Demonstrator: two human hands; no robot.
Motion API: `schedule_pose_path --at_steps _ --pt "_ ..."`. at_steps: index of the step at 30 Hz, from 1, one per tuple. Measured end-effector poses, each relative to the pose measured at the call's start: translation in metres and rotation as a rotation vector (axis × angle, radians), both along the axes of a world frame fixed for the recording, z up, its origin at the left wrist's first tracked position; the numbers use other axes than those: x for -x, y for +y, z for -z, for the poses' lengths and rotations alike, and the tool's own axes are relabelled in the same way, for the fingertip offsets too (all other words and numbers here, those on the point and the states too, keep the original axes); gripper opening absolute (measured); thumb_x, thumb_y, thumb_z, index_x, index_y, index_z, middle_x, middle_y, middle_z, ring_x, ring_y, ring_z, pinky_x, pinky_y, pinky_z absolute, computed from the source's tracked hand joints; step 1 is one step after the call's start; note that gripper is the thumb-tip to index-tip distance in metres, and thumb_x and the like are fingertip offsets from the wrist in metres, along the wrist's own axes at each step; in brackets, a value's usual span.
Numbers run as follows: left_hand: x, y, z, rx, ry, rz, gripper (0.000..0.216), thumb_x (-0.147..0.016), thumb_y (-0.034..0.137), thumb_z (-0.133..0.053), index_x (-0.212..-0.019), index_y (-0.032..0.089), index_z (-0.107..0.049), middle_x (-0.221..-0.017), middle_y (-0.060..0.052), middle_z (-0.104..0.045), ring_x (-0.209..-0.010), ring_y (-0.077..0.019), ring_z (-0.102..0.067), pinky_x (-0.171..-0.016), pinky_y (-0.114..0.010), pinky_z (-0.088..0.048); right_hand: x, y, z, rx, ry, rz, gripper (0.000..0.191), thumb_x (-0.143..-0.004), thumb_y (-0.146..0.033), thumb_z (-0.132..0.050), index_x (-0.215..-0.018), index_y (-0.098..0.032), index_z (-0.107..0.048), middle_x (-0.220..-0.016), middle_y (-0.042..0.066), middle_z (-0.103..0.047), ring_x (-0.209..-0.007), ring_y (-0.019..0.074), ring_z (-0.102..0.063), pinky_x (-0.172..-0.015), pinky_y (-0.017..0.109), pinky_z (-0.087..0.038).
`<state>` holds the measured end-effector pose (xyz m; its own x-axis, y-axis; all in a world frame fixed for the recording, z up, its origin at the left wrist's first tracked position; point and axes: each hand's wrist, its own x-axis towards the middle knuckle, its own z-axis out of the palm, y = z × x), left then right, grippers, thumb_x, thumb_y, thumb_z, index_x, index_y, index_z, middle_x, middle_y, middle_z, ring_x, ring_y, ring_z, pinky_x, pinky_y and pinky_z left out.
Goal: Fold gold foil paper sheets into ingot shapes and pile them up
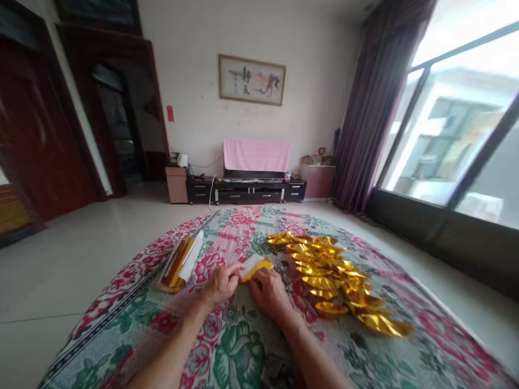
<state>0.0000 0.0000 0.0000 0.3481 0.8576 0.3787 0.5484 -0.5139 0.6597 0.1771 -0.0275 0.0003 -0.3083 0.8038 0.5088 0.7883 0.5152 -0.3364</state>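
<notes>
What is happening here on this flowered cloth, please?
A person sits at a flowered cloth and works a gold sheet with both bare hands. The left hand pinches its near edge, and the right hand presses on it from the other side. To the left lies a stack of gold sheets, not folded. To the right is a pile of folded gold pieces, spread across the cloth.

Both hands met over a floral cloth [243, 346], the left hand [222, 283] and right hand [270, 292] pinching a small gold paper sheet [256, 266] between them. A stack of gold paper [180, 262] lay just left, and a heap of folded gold pieces [336, 278] spread to the right.
</notes>
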Motion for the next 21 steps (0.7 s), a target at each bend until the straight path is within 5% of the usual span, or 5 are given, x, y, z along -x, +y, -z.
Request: schedule_pose_path --at_steps 21 --pt "-0.016 -0.003 -0.013 0.079 0.232 -0.165 0.034 -0.077 0.017 -0.047 -0.109 0.021 -0.06 -0.072 -0.001 -0.065 -0.061 -0.0111 -0.058 -0.06 -0.019 -0.039 0.01 0.005 -0.006 0.078 -0.022 0.197 0.022 -0.086 -0.024 -0.043 -0.075 -0.019 -0.061 -0.078 0.004 -0.058 -0.073 0.0128 -0.053 -0.066 0.023 -0.031"
